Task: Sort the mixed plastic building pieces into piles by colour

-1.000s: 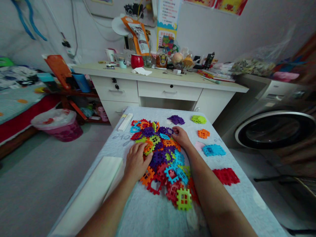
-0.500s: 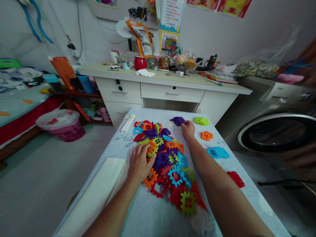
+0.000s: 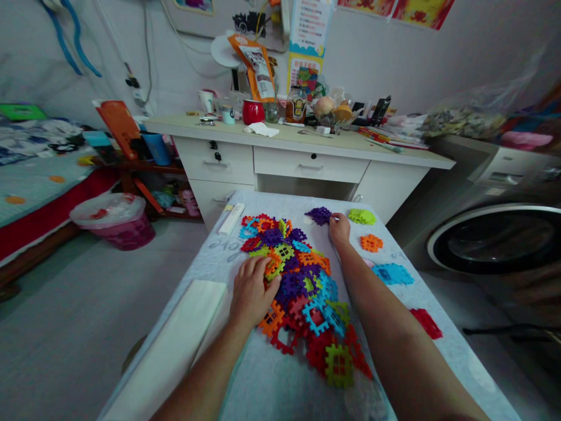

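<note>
Your right hand [image 3: 340,228] has its fingers drawn together at the right edge of the purple stack [image 3: 319,216]; whether they pinch a piece, you cannot tell; your left hand [image 3: 253,293], thumb apart from its fingers, rests against the left side of the mixed heap [image 3: 291,285], which lies between your hands and nearer you; right of your right hand sit the lime stack [image 3: 362,217] and orange stack [image 3: 371,242]; nearer you, right of that forearm, the blue stack [image 3: 393,273] and red stack [image 3: 426,323]; beyond both hands stands the desk [image 3: 280,156].
</note>
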Demonstrator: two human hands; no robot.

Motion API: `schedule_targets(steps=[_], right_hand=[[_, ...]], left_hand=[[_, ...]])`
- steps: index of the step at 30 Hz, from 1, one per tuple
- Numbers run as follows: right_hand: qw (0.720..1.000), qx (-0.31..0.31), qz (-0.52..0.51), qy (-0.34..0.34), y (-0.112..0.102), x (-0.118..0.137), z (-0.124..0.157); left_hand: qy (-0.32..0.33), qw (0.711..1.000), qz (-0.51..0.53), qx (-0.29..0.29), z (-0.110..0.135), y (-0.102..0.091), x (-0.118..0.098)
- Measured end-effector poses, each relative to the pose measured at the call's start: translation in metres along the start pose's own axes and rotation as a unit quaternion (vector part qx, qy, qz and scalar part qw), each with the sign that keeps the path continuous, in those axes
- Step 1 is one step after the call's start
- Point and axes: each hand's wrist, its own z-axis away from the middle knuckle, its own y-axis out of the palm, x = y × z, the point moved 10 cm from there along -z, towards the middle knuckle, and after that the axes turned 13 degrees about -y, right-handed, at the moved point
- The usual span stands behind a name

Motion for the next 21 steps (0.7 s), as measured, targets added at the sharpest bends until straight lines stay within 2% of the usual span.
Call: schedule_targets(steps=[3,8,11,15,21], right_hand=[[0.999,0.037,-0.021,-0.019,-0.002,0.01,0.014],[0.97,0.194,-0.092,-0.114,0.028,0.047,0.043],[0.947,0.253,-0.092,-0.175,0.041,0.065,0.057],[0.923,0.296,-0.064,-0.238,0.048,0.079,0.067],[0.918,0.317,-0.028,-0.238,0.052,0.076,0.069]], left_hand=[[-0.002,1.0,0.001,-0.002,0.0,-0.001,0.0],[0.007,1.0,0.001,-0.004,0.0,0.0,0.0],[0.007,1.0,0.002,-0.005,0.0,0.001,0.0],[0.004,1.0,0.002,-0.004,0.0,0.0,0.0],[0.002,1.0,0.007,-0.009,-0.001,-0.001,-0.001]])
